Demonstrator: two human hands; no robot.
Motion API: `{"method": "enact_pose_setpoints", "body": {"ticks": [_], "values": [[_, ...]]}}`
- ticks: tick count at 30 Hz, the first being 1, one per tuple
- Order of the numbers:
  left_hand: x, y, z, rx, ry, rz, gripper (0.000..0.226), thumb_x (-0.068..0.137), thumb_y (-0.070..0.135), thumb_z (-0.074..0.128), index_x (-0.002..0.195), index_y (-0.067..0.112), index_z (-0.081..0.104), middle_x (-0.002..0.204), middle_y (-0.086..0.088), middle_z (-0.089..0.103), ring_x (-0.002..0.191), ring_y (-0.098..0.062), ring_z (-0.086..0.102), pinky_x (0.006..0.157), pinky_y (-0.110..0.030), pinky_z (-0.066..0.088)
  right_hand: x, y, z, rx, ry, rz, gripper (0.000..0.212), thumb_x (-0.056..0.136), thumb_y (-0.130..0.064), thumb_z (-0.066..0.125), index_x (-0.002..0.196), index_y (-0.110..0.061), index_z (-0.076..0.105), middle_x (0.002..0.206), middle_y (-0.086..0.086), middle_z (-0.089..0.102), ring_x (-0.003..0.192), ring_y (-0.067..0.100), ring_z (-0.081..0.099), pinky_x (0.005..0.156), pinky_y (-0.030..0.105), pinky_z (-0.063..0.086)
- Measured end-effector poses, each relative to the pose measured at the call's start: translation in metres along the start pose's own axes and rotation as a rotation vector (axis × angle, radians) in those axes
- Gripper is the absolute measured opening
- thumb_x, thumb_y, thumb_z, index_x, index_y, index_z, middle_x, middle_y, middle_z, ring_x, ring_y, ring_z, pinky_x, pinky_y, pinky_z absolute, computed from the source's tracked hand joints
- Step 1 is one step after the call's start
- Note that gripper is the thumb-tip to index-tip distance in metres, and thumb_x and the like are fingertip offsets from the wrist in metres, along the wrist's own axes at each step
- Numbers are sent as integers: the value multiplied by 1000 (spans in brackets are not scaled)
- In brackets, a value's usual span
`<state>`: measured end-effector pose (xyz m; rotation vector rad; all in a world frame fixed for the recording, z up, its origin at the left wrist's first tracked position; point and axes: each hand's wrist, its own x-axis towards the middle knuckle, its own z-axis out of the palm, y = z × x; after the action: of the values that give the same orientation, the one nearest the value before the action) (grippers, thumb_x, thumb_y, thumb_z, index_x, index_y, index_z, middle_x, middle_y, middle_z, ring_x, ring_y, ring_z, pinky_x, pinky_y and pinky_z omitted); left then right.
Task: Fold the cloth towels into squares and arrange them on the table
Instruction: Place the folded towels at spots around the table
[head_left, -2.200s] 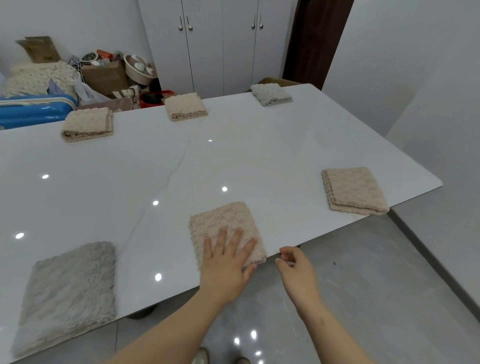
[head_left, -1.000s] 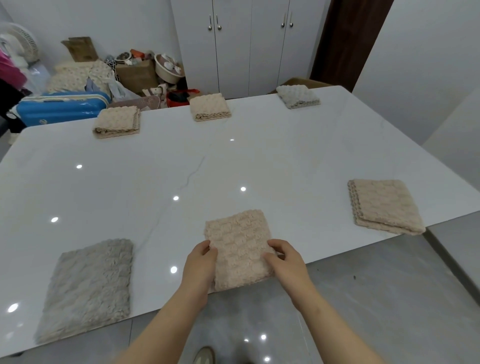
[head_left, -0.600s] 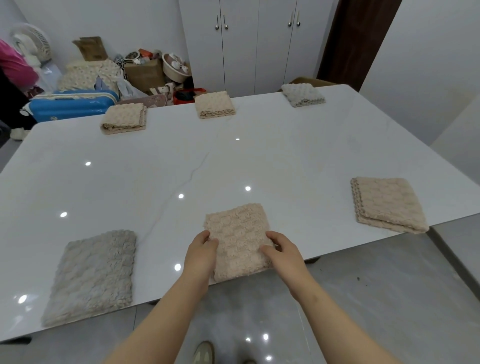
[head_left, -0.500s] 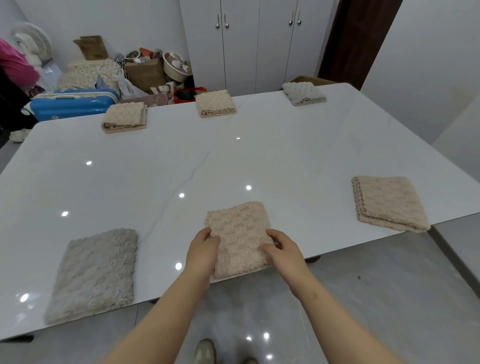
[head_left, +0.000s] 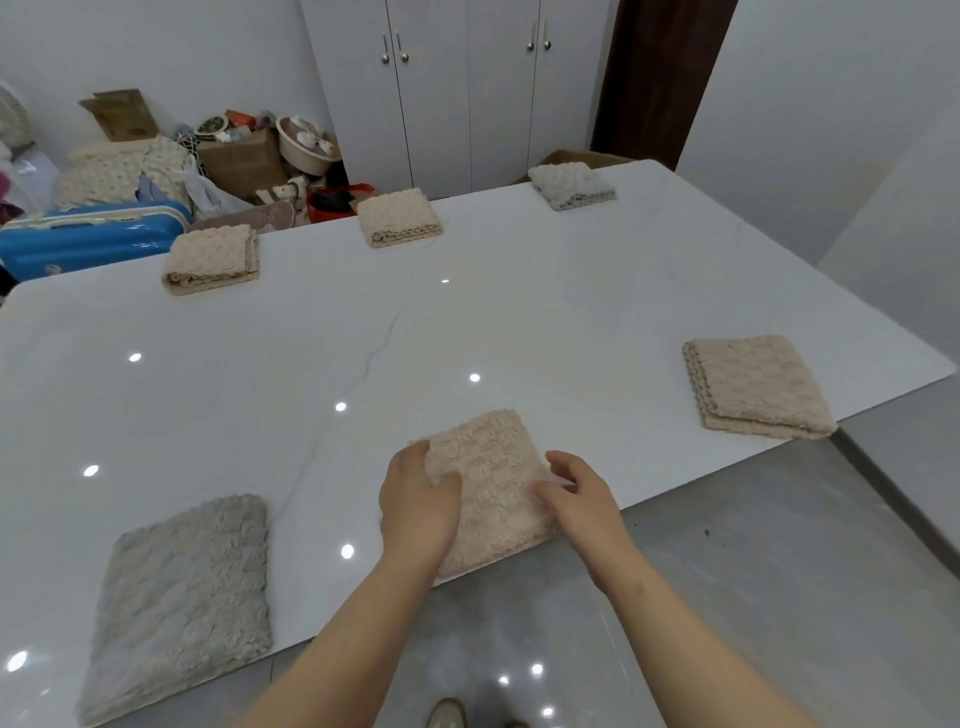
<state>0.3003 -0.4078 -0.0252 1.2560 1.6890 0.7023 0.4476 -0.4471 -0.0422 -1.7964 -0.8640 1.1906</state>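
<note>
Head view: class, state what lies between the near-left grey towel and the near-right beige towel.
A third towel, folded and beige, lies there at the table's near edge, left hand and right hand holding its sides; the head view shows it.

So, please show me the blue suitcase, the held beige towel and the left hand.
blue suitcase (head_left: 93, 243): head view, its side.
held beige towel (head_left: 493, 467): head view, its middle.
left hand (head_left: 415, 504): head view, its back.

Six towels on one worktop (head_left: 519, 291). Four beige: near-centre towel (head_left: 498, 488), right towel (head_left: 753, 384), far-centre towel (head_left: 397, 215), far-left towel (head_left: 213, 257). Two grey: near-left towel (head_left: 182, 597), far-right towel (head_left: 571, 184). Two hands: left hand (head_left: 415, 506), right hand (head_left: 582, 499). One blue suitcase (head_left: 88, 241). One cardboard box (head_left: 241, 161). Four cupboard handles (head_left: 385, 52).
</note>
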Motion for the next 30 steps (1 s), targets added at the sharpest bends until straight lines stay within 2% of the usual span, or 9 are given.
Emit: {"method": "enact_pose_setpoints", "body": {"ticks": [3,6,13,15,18,22,26,30], "values": [[3,22,6,51,-64,130,48,92,13,45,139,17,37,147,1,34,136,-16,30,112,-31,25,2,-7,-7,32,71,-22,44,89,-17,54,131,-23,47,122,-12,46,113,10,44,90,23,34],[7,45,26,15,-158,180,45,94,14,42,138,22,38,146,5,35,135,-12,32,110,-29,28,9,-11,-25,60,147,-47,40,89,-19,55,129,-24,49,121,-12,48,112,11,46,90,23,34],[6,88,104,1,-365,149,41,95,17,44,136,21,41,142,4,42,125,-12,42,100,-26,34,38,-1,-95,88,274,-42,35,88,-16,56,122,-21,54,120,-4,54,106,11,50,90,24,36],[7,101,133,1,-384,122,41,95,17,44,136,21,41,141,2,42,121,-12,43,96,-23,34,51,0,-122,78,272,-48,36,88,-15,56,123,-20,53,119,-5,54,106,11,50,90,24,36],[3,118,177,-11,-388,70,42,95,16,43,137,21,40,142,1,41,126,-16,41,95,-23,31,64,1,-168,49,276,-60,34,88,-13,54,122,-19,53,112,-8,54,105,9,49,88,22,35],[-4,138,229,-29,-357,35,40,95,14,43,135,21,43,141,1,42,123,-15,42,94,-22,30,77,3,-225,-49,435,-151,27,88,-7,49,112,-13,60,98,-5,60,89,10,55,85,24,43],[-7,150,267,-92,-284,45,33,93,13,43,122,24,56,132,3,49,107,-9,45,89,-21,33,93,17,-273,-307,522,-165,32,85,-11,51,115,-14,61,118,2,62,113,23,51,96,32,41],[-2,151,290,-22,-235,56,40,91,13,45,129,24,49,135,-1,47,120,-19,47,101,-30,40,110,37,-299,-438,432,-25,47,83,-20,56,129,-17,50,135,6,50,124,26,43,100,35,36]]}}
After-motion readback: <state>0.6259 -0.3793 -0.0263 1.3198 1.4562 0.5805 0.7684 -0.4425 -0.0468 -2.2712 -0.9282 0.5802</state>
